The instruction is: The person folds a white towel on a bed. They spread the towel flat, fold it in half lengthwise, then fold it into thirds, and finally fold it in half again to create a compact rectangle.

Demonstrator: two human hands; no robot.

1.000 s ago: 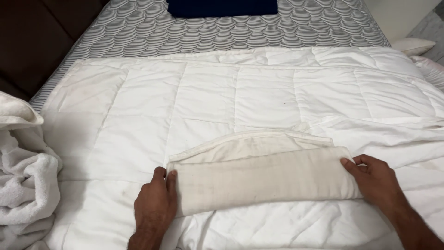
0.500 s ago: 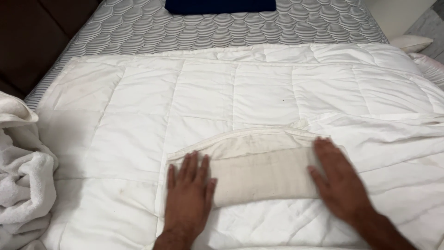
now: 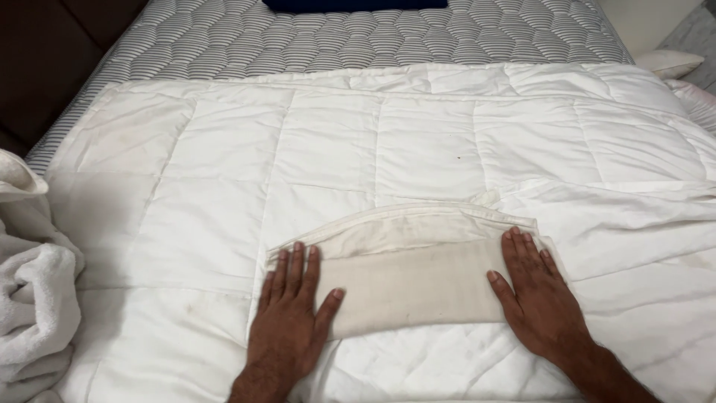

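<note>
Both hands (image 3: 291,313) (image 3: 537,295) flatten the crosswise-lying folded cloth (image 3: 414,287).

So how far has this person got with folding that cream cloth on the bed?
The cream cloth already lies folded into a long band on the white quilt. In hand: the left hand and right hand lie flat on its two ends, palms down, neither closed around anything. Probably left: folding the band shorter, and perhaps the white towels heaped at the left edge.

Hands: two, left hand (image 3: 291,317) and right hand (image 3: 538,298)
Folded cream cloth (image 3: 414,280): one
White quilt (image 3: 335,164): one
White towel (image 3: 33,313): one
Pillow (image 3: 667,63): one
Dark blue cloth (image 3: 358,4): one
Bed (image 3: 335,45): one
</note>
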